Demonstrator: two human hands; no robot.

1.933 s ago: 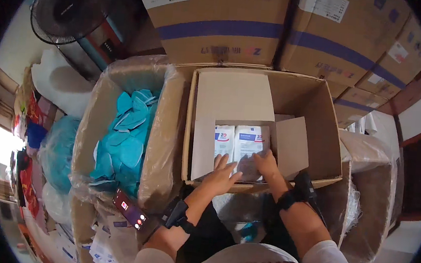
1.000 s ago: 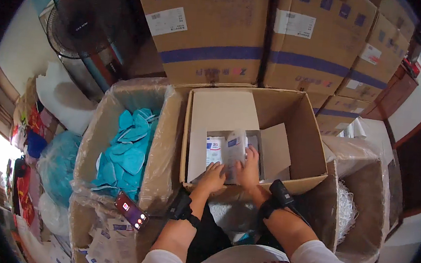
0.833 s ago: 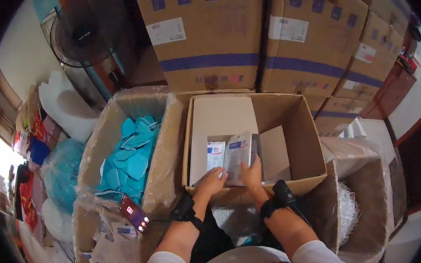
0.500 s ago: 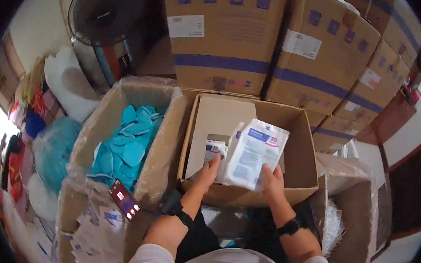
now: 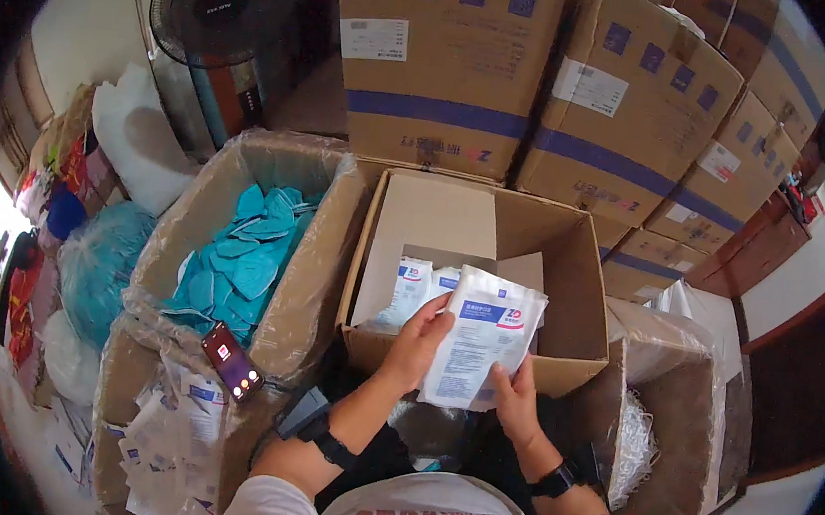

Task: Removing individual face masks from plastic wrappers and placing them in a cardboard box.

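Both hands hold white packets [image 5: 481,347] with blue and pink print, stacked flat with their printed side up, just above the near edge of an open cardboard box [image 5: 569,369]. My left hand [image 5: 417,344] grips their left edge with the thumb on top. The right hand [image 5: 516,399] pinches the lower right edge, thumb on the front and fingers behind. How many packets are in the stack, I cannot tell. More white packets [image 5: 410,287] stand inside the box, beside a plain cardboard divider [image 5: 441,216].
On the left, a plastic-lined box holds teal face masks [image 5: 246,258]. A phone [image 5: 232,361] rests on a box edge above loose packets [image 5: 200,420]. At right stands a box with white stringy material [image 5: 633,453]. Tall cartons [image 5: 438,73] and a fan [image 5: 219,5] are behind.
The packets have come back toward me from over the box. My left hand has moved from beside the divider onto their left edge. More packets inside the box now show.
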